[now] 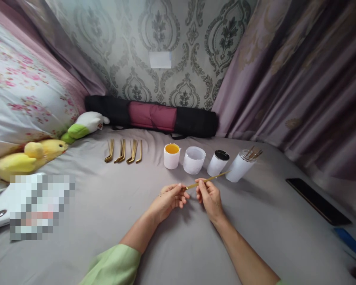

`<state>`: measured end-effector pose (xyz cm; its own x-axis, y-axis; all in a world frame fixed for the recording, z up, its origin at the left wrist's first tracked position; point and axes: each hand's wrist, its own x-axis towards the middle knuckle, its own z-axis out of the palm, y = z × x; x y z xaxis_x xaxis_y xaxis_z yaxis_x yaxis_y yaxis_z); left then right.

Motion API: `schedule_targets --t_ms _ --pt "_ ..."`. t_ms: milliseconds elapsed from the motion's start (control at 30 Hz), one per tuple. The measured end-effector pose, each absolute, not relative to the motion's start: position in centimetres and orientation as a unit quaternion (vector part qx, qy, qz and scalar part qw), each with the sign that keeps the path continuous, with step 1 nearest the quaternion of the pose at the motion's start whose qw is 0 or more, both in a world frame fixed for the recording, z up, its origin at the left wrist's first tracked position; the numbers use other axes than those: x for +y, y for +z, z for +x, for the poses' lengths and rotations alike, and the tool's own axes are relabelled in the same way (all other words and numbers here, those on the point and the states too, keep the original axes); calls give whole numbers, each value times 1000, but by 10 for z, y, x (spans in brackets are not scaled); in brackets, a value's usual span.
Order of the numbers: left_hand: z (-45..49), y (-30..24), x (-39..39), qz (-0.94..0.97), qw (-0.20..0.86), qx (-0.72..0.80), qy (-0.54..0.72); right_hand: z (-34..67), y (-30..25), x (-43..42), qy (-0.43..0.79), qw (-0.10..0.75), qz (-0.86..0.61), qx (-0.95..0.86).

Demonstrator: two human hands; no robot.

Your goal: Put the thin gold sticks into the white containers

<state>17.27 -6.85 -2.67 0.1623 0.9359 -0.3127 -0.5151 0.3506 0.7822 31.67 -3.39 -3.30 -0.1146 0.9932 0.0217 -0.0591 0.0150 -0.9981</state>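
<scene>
Both hands hold one thin golden straw (209,179) over the grey bedsheet. My right hand (209,196) pinches its middle, and the far end points toward the cups. My left hand (169,198) has its fingers closed at the near end of the straw. Beyond the hands stands a row of white cups: one with orange liquid (171,156), an empty one (194,159), one with a dark top (218,162) and a tilted one holding more straws (241,165). Several bent golden straws (124,151) lie in a row at the back left.
A black and maroon roll bag (151,115) lies along the patterned wall. Yellow (26,157) and green-white (84,124) plush toys sit at the left by a floral pillow. A dark phone (318,200) and a blue object (351,244) lie at the right.
</scene>
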Motion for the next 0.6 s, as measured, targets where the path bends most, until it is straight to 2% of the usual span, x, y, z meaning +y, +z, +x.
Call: schedule_targets --t_ms 600 --pt "175 -26 -71 260 752 389 463 321 -32 -35 538 480 -452 -525"
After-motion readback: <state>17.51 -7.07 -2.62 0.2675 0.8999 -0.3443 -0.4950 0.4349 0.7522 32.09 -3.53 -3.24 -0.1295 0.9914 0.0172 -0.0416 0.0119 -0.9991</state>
